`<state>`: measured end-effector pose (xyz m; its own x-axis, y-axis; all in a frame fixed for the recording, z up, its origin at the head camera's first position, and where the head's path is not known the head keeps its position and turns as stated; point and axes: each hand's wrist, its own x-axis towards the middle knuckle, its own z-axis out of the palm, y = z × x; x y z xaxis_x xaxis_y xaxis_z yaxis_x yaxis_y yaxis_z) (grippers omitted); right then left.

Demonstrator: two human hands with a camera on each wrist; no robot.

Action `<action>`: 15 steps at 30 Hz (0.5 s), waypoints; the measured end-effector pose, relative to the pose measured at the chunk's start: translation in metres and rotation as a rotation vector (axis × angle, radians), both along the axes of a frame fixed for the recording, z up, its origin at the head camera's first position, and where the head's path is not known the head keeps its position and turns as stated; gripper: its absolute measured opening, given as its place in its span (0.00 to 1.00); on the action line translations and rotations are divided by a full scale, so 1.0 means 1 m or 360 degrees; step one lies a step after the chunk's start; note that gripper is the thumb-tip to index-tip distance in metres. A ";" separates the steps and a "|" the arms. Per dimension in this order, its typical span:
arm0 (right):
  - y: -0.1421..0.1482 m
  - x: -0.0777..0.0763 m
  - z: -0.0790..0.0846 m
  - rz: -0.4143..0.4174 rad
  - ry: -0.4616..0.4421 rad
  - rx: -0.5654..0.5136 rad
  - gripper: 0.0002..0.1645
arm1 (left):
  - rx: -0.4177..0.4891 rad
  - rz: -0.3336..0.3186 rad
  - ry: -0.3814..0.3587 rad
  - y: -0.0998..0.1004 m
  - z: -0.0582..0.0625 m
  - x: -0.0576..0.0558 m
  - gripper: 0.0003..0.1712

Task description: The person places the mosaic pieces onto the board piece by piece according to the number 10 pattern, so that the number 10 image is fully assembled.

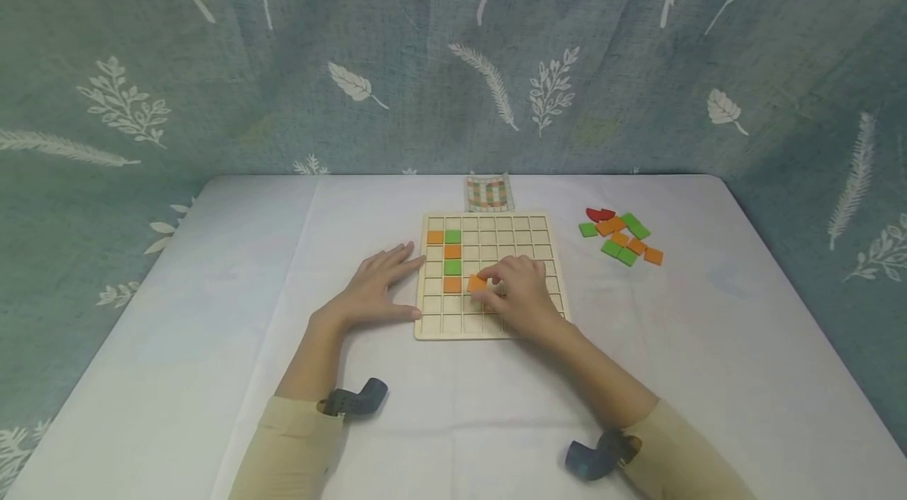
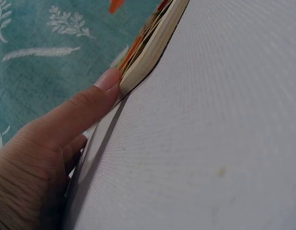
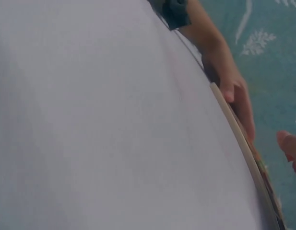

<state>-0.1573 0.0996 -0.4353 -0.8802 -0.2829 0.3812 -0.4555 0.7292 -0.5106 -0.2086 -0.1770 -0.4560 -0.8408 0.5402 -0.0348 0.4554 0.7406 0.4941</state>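
An orange tile (image 1: 476,284) pinched over the board (image 1: 452,324)

From here I see the right hand (image 1: 523,297) with finger and thumb clamped on it, just right of a seated tile (image 1: 452,285); whether it touches the board I cannot tell. The left hand (image 1: 374,291), fingers apart, rests against the board's left edge. The orange tile looks light, stiff, thin and perhaps slick, unlikely to break, and best taken by opposite edges. Farther off, to the right, lie loose tiles (image 1: 612,248); just past the board's far edge, a card (image 1: 489,194)
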 end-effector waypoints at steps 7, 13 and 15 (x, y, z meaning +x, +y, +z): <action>-0.023 -0.002 -0.004 0.0125 0.0029 0.0022 0.19 | -0.0010 0.0013 -0.0016 -0.001 0.000 0.000 0.55; -0.035 -0.004 -0.009 0.0184 -0.0007 0.0096 0.21 | 0.0016 -0.0001 -0.0016 -0.001 0.000 0.000 0.55; -0.037 -0.004 -0.012 0.0206 -0.0001 0.0126 0.21 | 0.0017 -0.0001 -0.0013 0.000 0.000 0.000 0.54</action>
